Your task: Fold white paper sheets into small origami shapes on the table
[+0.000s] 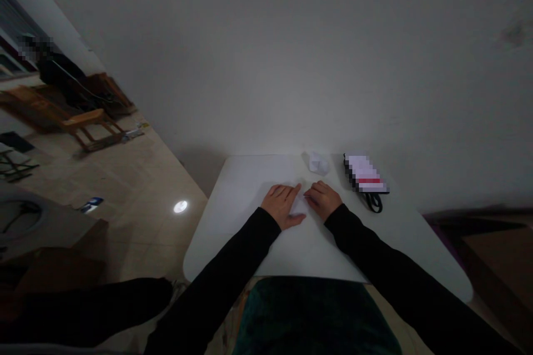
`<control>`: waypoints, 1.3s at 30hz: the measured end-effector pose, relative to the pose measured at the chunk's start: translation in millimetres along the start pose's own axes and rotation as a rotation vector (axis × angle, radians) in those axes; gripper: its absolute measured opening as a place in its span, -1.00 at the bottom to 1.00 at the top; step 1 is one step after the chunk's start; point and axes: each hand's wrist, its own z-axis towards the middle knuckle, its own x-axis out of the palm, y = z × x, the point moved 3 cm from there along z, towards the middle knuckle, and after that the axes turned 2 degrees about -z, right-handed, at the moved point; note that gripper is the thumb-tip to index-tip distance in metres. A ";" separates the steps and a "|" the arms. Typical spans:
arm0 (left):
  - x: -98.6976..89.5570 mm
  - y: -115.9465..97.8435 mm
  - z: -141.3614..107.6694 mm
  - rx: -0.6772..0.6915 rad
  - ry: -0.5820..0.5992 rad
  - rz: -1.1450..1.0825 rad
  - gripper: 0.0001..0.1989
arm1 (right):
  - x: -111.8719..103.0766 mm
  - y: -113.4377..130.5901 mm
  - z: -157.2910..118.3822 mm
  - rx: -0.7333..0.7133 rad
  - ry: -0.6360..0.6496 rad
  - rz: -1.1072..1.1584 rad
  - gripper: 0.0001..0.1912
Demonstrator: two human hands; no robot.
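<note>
My left hand lies flat on the white table, thumb stretched away from the fingers. Close beside it on the right, my right hand has its fingers curled and pressed together near the tabletop. A small, thin bit shows at its fingertips, too dim to name. Something pale, perhaps white paper, seems to lie between the hands, hard to tell from the tabletop. Just beyond the right hand sits a small crumpled, whitish, translucent piece.
A blurred-out badge-like item with a black strap lies at the table's right. The wall meets the far edge. A green velvety seat stands in front. At far left are a wooden chair and a person.
</note>
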 end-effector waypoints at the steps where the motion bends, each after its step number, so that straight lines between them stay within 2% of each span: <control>1: 0.4 -1.2 -1.4 -0.001 -0.005 -0.002 -0.22 | 0.5 2.6 -1.8 -0.022 -0.019 -0.050 -0.86; 5: 2.2 -3.3 -7.7 -0.027 -0.020 -0.004 -0.28 | 2.7 11.8 -6.1 -0.058 -0.068 -0.177 -0.85; 9: 4.5 -7.9 -12.8 -0.059 -0.049 0.009 -0.39 | 3.5 21.1 -8.9 -0.099 -0.061 -0.272 -0.84; 16: 5.6 -17.4 -16.4 -0.084 -0.086 0.031 -0.57 | -0.1 36.3 -22.4 -0.165 -0.105 -0.348 -0.78; 23: 5.3 -18.8 -16.3 -0.073 -0.093 0.037 -0.64 | 4.6 37.0 -37.6 -0.101 -0.078 -0.209 -0.69; 29: 11.3 -20.6 -13.8 -0.005 -0.060 -0.065 -0.67 | 1.2 39.5 -39.2 -0.057 -0.076 -0.091 -0.63; 35: 11.8 -20.4 -14.2 -0.040 -0.029 -0.098 -0.66 | -9.6 37.1 -36.9 0.032 -0.006 -0.005 -0.62; 39: 11.8 -20.5 -14.9 -0.060 -0.005 -0.093 -0.65 | -9.9 38.0 -36.4 0.036 0.008 0.002 -0.61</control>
